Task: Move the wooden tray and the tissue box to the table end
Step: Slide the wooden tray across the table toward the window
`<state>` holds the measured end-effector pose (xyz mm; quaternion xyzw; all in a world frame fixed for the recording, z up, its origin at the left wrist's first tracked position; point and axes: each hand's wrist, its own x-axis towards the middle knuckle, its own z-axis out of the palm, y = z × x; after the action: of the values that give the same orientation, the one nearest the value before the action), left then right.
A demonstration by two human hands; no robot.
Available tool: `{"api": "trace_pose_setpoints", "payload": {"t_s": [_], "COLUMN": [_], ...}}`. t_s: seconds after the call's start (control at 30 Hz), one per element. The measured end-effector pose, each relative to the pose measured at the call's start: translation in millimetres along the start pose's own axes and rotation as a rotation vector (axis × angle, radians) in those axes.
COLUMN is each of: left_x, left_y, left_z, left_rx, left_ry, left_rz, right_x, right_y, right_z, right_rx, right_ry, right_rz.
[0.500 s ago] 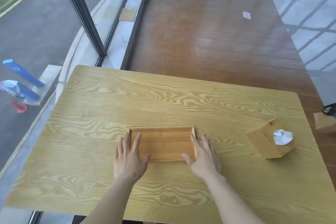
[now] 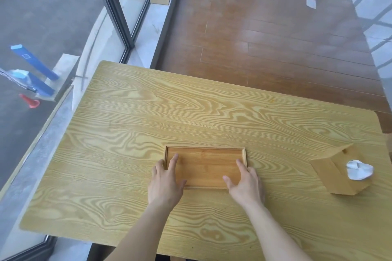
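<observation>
we have both hands down on the wooden tray (image 2: 204, 166), which lies flat on the tabletop (image 2: 148, 112) near its middle, toward our side; our left hand (image 2: 165, 182) covers the tray's near left corner, its fingers (image 2: 174, 160) spread and flat, some reaching inside the rim and some lying outside it; our right hand (image 2: 247, 185) sits at the near right corner the same way, fingers apart, the thumb resting on the tray floor and the longest finger running along the right rim; nothing is clamped yet, so we judge this a bracketing hold, one hand at each short end so the shallow tray can be slid or lifted level without twisting;

the tissue box (image 2: 337, 172) stands well to the right of our right fingers, apart from the tray, turned at an angle to the tabletop edge, with a white tissue (image 2: 359, 169) bunched out of its slot; it is untouched, so we take the tray as the first of the two things to go;

beyond our fingertips the tabletop runs bare to its far edge, and to the left of our left fingers it is just as bare, so a push either way looks unobstructed; which end is meant we cannot tell.
</observation>
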<state>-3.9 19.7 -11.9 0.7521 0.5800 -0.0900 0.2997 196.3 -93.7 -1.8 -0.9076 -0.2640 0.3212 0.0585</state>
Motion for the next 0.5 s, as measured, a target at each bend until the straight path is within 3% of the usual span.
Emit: {"api": "trace_pose_setpoints", "payload": {"t_s": [0.17,0.5], "left_x": [5,13], "left_y": [-6,-53], "left_z": [-2,-24], "left_rx": [0.005,-0.03], "left_ry": [-0.007,0.081], "left_rz": [0.006,-0.085], "right_x": [2,-3], "right_y": [-7,-56], "right_z": [4,23], "right_rx": [-0.078,-0.182], "right_ry": [-0.012,0.012], "right_rz": [0.022,-0.121]}}
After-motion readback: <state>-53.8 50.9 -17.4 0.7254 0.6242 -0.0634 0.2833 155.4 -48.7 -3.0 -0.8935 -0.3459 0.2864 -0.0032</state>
